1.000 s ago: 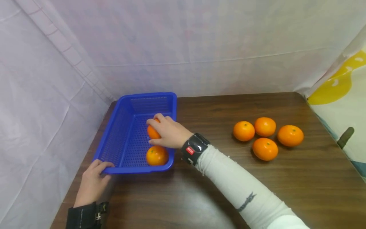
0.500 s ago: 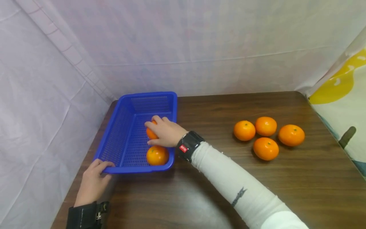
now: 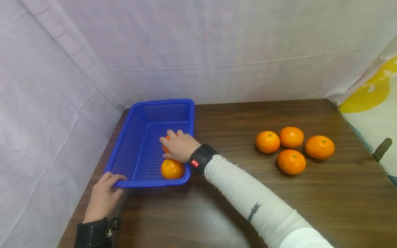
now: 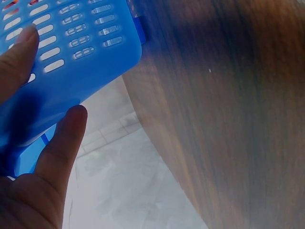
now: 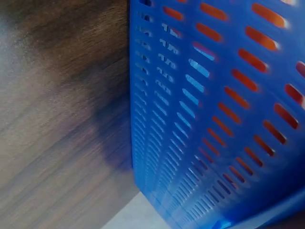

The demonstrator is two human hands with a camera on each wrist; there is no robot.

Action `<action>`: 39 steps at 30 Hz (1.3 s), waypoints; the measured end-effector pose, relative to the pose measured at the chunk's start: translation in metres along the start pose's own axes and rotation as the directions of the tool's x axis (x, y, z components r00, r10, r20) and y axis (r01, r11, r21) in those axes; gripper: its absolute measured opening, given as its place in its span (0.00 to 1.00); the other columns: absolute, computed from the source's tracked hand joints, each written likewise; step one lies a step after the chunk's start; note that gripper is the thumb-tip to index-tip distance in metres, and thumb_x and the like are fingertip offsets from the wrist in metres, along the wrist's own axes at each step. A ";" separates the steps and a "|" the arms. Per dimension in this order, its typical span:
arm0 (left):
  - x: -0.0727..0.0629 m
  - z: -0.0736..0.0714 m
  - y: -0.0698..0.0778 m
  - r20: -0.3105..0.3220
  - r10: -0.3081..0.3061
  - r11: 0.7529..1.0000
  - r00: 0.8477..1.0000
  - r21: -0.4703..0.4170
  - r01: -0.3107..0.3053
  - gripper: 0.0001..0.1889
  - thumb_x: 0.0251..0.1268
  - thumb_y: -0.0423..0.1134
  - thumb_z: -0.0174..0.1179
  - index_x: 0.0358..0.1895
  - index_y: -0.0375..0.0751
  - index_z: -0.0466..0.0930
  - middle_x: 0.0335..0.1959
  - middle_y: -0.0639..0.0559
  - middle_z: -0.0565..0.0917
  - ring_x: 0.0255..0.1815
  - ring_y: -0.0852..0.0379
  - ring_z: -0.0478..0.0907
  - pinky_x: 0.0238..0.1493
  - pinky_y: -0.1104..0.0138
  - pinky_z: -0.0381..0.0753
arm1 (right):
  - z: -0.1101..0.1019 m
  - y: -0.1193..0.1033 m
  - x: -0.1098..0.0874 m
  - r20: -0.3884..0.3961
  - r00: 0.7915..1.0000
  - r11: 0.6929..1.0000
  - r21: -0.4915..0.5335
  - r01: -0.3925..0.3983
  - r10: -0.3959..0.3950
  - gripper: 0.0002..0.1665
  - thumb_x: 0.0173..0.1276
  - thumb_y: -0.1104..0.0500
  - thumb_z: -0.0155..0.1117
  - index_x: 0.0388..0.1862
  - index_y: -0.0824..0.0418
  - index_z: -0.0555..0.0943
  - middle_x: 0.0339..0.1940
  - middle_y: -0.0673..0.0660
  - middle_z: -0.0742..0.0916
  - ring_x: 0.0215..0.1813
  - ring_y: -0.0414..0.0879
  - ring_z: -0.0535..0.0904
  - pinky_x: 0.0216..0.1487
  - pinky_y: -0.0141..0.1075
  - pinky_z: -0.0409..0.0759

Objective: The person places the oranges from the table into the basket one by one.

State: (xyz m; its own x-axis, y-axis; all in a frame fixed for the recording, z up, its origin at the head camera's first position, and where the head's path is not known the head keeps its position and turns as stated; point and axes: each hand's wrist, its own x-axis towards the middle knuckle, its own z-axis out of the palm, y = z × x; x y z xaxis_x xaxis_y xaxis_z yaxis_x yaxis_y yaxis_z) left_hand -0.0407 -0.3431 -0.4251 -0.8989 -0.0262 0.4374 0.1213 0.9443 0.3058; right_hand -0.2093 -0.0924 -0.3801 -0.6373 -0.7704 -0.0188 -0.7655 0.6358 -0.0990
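Observation:
A blue perforated plastic basket [image 3: 141,151] stands on the left of the table. My left hand [image 3: 103,194] grips its near-left corner, and the left wrist view shows thumb and finger on either side of the basket wall [image 4: 90,47]. Inside the basket, my right hand [image 3: 180,146] holds a mandarin orange [image 3: 165,144], its fingers curved over the top and hiding most of it. A second mandarin orange [image 3: 172,169] sits just below that hand in the near-right corner. In the right wrist view, orange colour shows through the slots of the basket side [image 5: 162,109]; the hand itself is out of sight.
On the right of the brown wooden table [image 3: 229,120] lies a group of several mandarin oranges [image 3: 291,162]. White cloth [image 3: 217,44] hangs behind and to the left of the table. A patterned cloth [image 3: 369,127] borders the right edge.
My right hand has shifted slightly toward the near side of the basket, with the mandarin orange still under its fingers. The left hand keeps its grip on the corner.

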 end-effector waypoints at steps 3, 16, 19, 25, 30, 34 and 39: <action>0.000 0.000 -0.001 -0.011 0.013 1.000 1.000 -0.002 -0.013 0.19 0.37 0.17 0.68 0.35 0.41 0.85 0.30 0.54 0.75 0.28 0.62 0.67 0.29 0.66 0.70 | -0.002 -0.004 0.000 0.006 1.000 1.000 -0.012 -0.016 0.016 0.31 0.74 0.36 0.55 0.69 0.48 0.69 0.64 0.58 0.75 0.55 0.56 0.77 0.54 0.48 0.84; -0.002 0.001 -0.001 -0.032 0.040 0.999 0.999 0.001 -0.040 0.20 0.35 0.17 0.68 0.35 0.41 0.85 0.30 0.53 0.75 0.28 0.62 0.68 0.28 0.65 0.72 | 0.002 -0.009 0.004 0.053 0.997 0.995 -0.082 -0.060 0.064 0.29 0.78 0.37 0.47 0.70 0.47 0.69 0.64 0.56 0.75 0.55 0.56 0.77 0.51 0.48 0.84; -0.002 0.001 0.000 -0.032 0.047 0.999 0.998 0.000 -0.047 0.20 0.35 0.17 0.68 0.35 0.40 0.85 0.29 0.53 0.75 0.28 0.62 0.68 0.28 0.65 0.72 | 0.002 -0.009 0.004 0.058 0.997 0.994 -0.094 -0.053 0.059 0.28 0.78 0.37 0.46 0.70 0.47 0.70 0.63 0.56 0.76 0.55 0.56 0.78 0.51 0.48 0.84; -0.001 -0.001 0.001 -0.018 0.012 1.000 1.000 -0.001 -0.012 0.19 0.37 0.17 0.68 0.35 0.41 0.85 0.30 0.53 0.75 0.28 0.62 0.67 0.29 0.66 0.71 | -0.001 -0.010 0.003 0.078 0.996 0.992 -0.121 -0.026 0.036 0.28 0.79 0.38 0.44 0.71 0.46 0.69 0.64 0.54 0.76 0.57 0.56 0.77 0.51 0.47 0.84; -0.001 -0.003 0.003 -0.007 -0.003 1.000 1.000 -0.003 0.003 0.19 0.38 0.17 0.68 0.36 0.40 0.85 0.30 0.53 0.76 0.29 0.61 0.68 0.29 0.67 0.71 | -0.002 -0.011 0.002 0.088 0.996 0.988 -0.152 -0.012 0.025 0.28 0.80 0.38 0.44 0.72 0.45 0.70 0.66 0.53 0.76 0.59 0.56 0.77 0.51 0.48 0.85; -0.001 -0.003 0.004 0.000 -0.013 1.000 1.000 -0.008 0.013 0.19 0.39 0.17 0.68 0.36 0.40 0.85 0.31 0.53 0.76 0.29 0.61 0.68 0.29 0.67 0.71 | -0.002 -0.011 0.001 0.100 0.995 0.987 -0.161 -0.010 0.026 0.27 0.79 0.39 0.45 0.71 0.45 0.72 0.70 0.52 0.75 0.61 0.56 0.77 0.52 0.48 0.84; -0.001 -0.002 0.004 0.007 -0.020 1.000 1.000 -0.003 0.020 0.19 0.39 0.17 0.68 0.36 0.40 0.85 0.31 0.53 0.75 0.29 0.61 0.69 0.29 0.67 0.72 | -0.003 -0.011 0.002 0.133 0.991 0.987 -0.158 0.000 0.021 0.27 0.79 0.40 0.45 0.72 0.43 0.72 0.76 0.52 0.73 0.68 0.58 0.74 0.58 0.52 0.82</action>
State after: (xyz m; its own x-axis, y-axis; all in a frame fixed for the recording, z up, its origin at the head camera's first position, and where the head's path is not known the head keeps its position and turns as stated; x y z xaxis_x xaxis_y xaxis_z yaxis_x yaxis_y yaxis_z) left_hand -0.0387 -0.3401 -0.4225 -0.9039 -0.0428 0.4255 0.1046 0.9426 0.3172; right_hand -0.2023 -0.1002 -0.3764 -0.6359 -0.7564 -0.1532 -0.7700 0.6353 0.0596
